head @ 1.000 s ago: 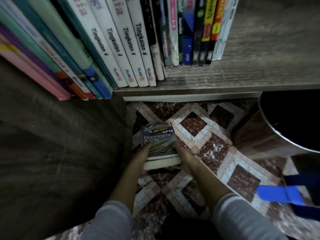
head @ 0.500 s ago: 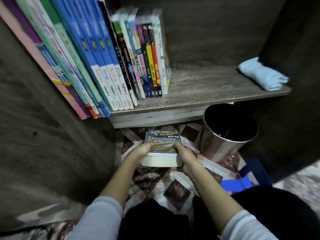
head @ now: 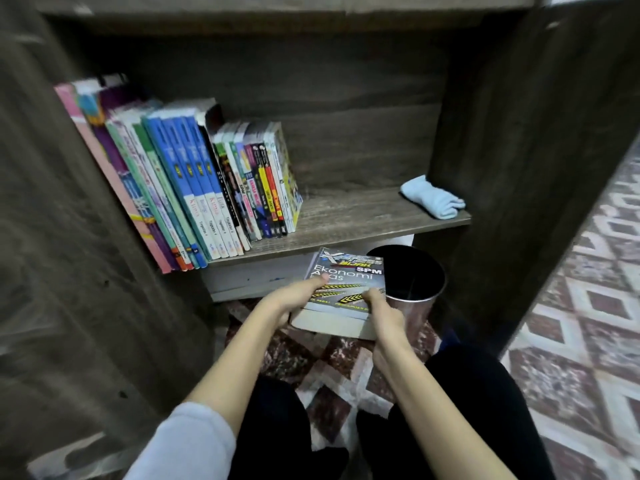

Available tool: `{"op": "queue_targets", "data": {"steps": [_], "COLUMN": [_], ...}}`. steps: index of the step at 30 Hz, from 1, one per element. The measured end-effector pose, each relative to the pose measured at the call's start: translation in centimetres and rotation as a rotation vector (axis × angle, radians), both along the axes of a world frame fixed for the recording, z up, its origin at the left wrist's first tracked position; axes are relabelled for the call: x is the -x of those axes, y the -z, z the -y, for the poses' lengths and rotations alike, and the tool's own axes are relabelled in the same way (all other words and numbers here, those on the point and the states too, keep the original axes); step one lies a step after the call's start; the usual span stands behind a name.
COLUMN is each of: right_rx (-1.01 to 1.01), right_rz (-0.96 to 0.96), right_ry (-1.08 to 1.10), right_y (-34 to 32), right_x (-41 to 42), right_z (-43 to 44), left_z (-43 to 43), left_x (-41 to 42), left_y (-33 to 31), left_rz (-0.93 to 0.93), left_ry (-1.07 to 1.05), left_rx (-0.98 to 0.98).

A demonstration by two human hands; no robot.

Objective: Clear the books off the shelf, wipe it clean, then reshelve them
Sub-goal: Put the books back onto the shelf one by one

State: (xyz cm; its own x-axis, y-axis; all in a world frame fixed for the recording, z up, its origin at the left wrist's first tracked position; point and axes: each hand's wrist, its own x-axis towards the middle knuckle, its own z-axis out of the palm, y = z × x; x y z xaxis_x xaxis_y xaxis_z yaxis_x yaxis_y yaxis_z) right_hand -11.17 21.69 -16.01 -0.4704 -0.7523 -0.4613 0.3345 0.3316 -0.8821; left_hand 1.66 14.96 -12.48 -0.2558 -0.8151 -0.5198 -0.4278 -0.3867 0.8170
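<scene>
At nine o'clock on the shelf (head: 356, 216) a row of books (head: 194, 188) is leaning, so reshelving is seemingly well along. The left hand (head: 287, 301) is gripping one side of the thick Ekonomi book (head: 346, 282) and the right hand (head: 384, 315) the other, just below the shelf's edge, beside the black bin (head: 415, 271). At three o'clock the blue cloth (head: 431, 199) is lying on bare board, suggesting the wiping is finished.

Matt grained wood shelf (head: 363, 216) — glossy paper book (head: 346, 282), shiny metal bin (head: 412, 306), soft cloth (head: 433, 199).
</scene>
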Motion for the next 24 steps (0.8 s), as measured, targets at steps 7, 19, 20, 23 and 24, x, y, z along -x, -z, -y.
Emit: {"op": "queue_targets", "data": {"steps": [7, 19, 20, 23, 24], "right_rx": [0.157, 0.507, 0.522, 0.579, 0.597], "right_rz": [-0.244, -1.933, -1.926, -1.893, -1.882], "right_ry": [0.005, -0.082, -0.021, 0.066, 0.073], "right_y": [-4.6, -4.8, -5.1, -5.4, -5.1], "right_x": [2.3, 5.3, 5.4, 5.8, 5.8], "right_z": [-0.5, 6.6, 7.6, 11.0, 11.5], "left_z": [-0.8, 6.0, 6.4, 8.9, 9.5], "left_x": [2.2, 5.8, 6.0, 6.9, 7.1], "left_y": [-3.5, -8.2, -8.2, -7.8, -7.7], "left_rz": [-0.199, -0.301, -0.309, -0.313, -0.297], "left_ry": [-0.102, -0.277, -0.276, -0.282, -0.297], "left_rx": [0.107, 0.220, 0.210, 0.199, 0.214]}}
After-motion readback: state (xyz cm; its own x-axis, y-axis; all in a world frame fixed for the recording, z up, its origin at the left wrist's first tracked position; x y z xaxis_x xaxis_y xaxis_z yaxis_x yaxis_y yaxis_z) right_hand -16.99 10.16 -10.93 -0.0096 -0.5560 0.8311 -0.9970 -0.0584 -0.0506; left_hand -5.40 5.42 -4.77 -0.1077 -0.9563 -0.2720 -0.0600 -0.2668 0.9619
